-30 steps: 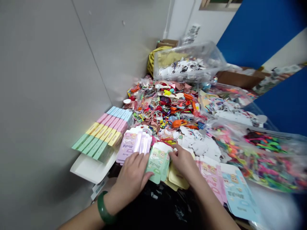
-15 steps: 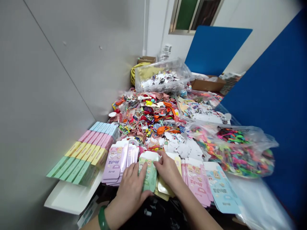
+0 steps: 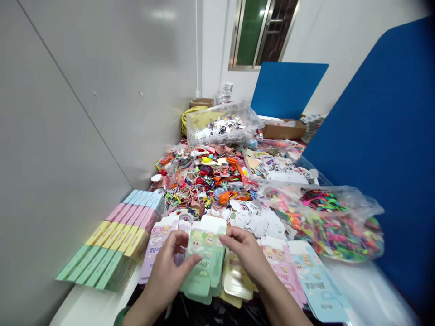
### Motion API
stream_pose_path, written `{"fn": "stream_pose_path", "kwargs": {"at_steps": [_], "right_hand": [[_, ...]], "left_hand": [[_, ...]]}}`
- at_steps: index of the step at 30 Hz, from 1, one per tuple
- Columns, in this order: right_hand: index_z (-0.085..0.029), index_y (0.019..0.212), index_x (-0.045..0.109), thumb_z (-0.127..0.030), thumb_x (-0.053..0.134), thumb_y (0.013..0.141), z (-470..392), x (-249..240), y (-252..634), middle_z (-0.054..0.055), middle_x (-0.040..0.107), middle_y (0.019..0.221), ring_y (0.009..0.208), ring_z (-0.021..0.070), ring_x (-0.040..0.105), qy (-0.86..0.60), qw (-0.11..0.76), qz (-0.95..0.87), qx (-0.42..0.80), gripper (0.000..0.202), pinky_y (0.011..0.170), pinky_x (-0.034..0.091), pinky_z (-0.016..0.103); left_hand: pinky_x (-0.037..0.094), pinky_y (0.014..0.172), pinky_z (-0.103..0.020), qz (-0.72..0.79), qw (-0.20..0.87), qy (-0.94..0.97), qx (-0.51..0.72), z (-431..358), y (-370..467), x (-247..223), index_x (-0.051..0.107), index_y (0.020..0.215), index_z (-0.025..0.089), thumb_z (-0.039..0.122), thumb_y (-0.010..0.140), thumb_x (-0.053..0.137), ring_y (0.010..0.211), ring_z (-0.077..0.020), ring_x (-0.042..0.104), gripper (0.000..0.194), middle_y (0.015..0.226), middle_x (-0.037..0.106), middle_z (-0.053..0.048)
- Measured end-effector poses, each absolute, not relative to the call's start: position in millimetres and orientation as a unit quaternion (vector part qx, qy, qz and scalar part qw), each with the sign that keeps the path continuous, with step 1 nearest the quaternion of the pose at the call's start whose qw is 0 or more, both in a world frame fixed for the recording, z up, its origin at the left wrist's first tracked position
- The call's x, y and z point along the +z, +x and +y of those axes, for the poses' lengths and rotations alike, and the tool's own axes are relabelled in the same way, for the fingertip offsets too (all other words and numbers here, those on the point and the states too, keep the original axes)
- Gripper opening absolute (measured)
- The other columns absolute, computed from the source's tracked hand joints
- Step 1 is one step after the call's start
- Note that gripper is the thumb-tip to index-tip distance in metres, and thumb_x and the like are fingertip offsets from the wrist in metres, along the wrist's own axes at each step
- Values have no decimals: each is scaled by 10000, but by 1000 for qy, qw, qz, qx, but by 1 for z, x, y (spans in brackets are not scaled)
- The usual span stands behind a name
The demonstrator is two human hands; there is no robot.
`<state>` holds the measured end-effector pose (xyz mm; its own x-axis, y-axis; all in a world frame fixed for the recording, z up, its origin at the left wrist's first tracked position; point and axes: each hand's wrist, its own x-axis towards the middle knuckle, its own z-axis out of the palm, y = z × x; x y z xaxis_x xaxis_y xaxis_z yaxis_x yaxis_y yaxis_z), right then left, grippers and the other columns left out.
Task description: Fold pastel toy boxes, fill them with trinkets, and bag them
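Observation:
A flat green carton (image 3: 200, 260) with cartoon print lies in front of me, on top of other green cartons. My right hand (image 3: 243, 249) pinches its upper right edge between thumb and fingers. At the carton's left side is my left hand (image 3: 173, 262), fingers curved and thumb spread apart over the printed face; whether the thumb touches is unclear. Flat purple cartons (image 3: 152, 249) sit to the left, partly behind the left hand. Yellow cartons (image 3: 238, 276) show under my right hand. Further right are pink cartons (image 3: 282, 271) and blue cartons (image 3: 319, 280).
Filled boxes (image 3: 115, 235) stand in coloured rows in a white tray (image 3: 91, 305) at left. Behind the cartons is a heap of small colourful toys (image 3: 217, 176). A clear bin (image 3: 224, 122), a plastic bag of bright pieces (image 3: 326, 222) and a blue panel (image 3: 380, 149) surround it.
My left hand has lifted off the green carton's face and shifted to its left side. The right hand stays at its right edge. More of the green cartons now shows. The camera view has tilted up.

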<state>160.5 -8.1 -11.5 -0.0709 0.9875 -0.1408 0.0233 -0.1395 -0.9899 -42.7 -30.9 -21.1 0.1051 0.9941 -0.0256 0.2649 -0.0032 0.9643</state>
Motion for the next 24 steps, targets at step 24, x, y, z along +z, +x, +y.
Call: {"fn": "stream_pose_path", "kwargs": {"at_steps": [24], "right_hand": [[-238, 966, 719, -349, 685, 777, -29, -1, 147, 57, 693, 986, 908, 207, 627, -436, 558, -533, 464, 222, 819, 505, 319]], "left_hand": [[520, 820, -349, 311, 791, 356, 389, -20, -1, -9, 619, 1110, 146, 264, 665, 809, 899, -250, 688, 498, 968, 722, -93]]}}
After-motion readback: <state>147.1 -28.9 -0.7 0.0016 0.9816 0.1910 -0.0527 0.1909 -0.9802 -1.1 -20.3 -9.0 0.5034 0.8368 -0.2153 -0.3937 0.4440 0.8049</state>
